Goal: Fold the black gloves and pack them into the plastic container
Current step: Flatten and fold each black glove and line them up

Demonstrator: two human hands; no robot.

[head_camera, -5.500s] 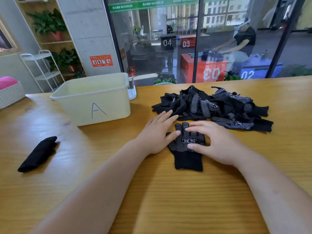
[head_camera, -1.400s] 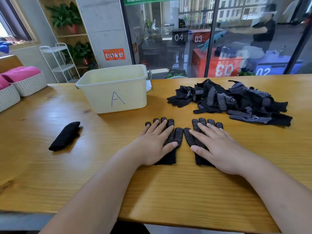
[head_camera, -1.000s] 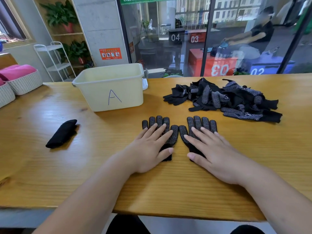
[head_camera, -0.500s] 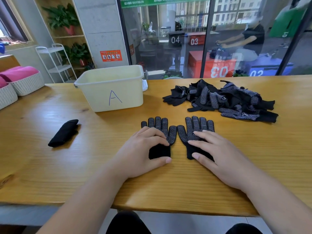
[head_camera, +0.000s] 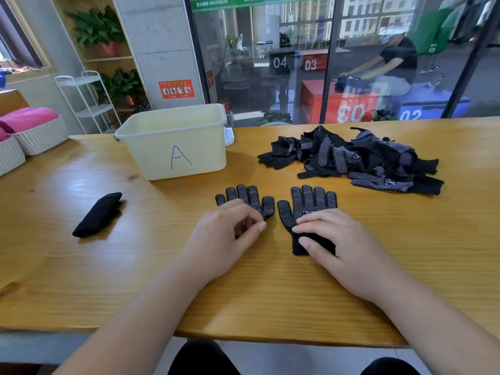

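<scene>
I note left hand (head_camera: 224,234) fingers curled, pinching left glove (head_camera: 243,196) cuff; right hand (head_camera: 343,244) fingers together, flat on right glove (head_camera: 308,201); one folded bundle (head_camera: 97,215) lies outside plastic container (head_camera: 173,147), glove pile (head_camera: 351,161) waiting

one wide-angle camera rides on the person's head, facing forward and tilted down across the wooden table (head_camera: 81,280). the left hand (head_camera: 221,239) and right hand (head_camera: 343,247), reaching up from the bottom edge, sit near mid-frame, close under the lens. the far table edge and the glass wall (head_camera: 297,36) fill the top, their lines bowed.
</scene>
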